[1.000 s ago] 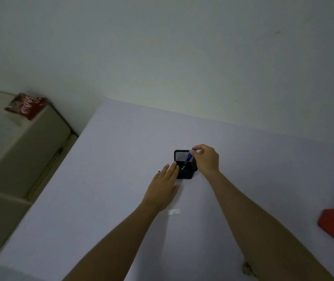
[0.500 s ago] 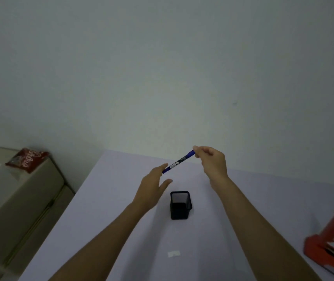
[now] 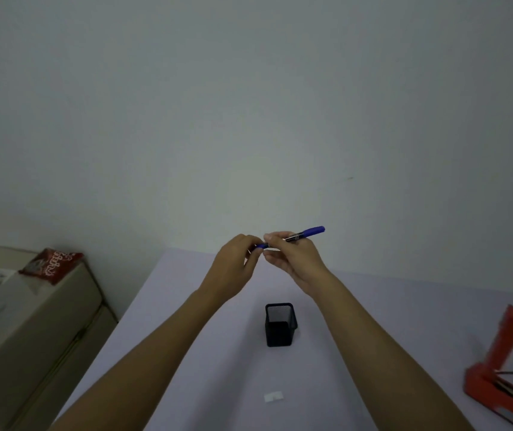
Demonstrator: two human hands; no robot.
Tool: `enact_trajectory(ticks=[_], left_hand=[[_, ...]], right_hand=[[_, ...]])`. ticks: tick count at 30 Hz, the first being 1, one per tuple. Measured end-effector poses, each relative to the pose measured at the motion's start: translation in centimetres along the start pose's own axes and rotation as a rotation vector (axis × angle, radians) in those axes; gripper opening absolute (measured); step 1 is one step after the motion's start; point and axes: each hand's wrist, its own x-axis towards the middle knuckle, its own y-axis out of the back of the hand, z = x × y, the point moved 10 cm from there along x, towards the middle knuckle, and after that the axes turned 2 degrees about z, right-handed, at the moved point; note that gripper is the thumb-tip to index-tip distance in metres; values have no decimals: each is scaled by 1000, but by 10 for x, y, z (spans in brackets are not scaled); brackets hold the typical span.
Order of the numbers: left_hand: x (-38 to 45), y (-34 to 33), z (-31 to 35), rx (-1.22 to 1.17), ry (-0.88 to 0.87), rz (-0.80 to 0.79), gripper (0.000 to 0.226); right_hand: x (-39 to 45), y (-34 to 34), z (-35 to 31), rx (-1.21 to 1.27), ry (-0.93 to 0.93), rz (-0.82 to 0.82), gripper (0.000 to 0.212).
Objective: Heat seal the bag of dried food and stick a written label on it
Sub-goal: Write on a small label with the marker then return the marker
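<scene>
Both hands hold a blue pen in the air above the far part of the white table. My right hand grips the pen's barrel, its far end sticking out to the upper right. My left hand pinches the pen's near end. A small white label lies flat on the table near me. The red heat sealer stands at the right edge with its arm raised. The bag of dried food is not in view.
A black mesh pen holder stands upright on the table below my hands. To the left, a beige cabinet carries a red snack packet. A plain wall rises behind the table.
My right hand lifted the pen out of the black holder and raised it. My left hand left the holder and closed on the pen's near end. The view tilted upward.
</scene>
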Motion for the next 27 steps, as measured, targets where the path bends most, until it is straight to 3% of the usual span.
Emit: enact_trajectory(ticks=[6,16,22,27], left_hand=[[-1,2,14,134,-133,-71,20],[9,19,37,147,-179,-56,22],[9,15,41,203,-196,-147,32],[8,21,40,107,-141,-204,31]], right_hand=[[-10,2,-4,-130,-6,-15,21],[-19,5,-25,-56,29,-3,22],[-23,6,-33,-78,58,-15,26],[-26,3,-40,-148,106,-45,16]])
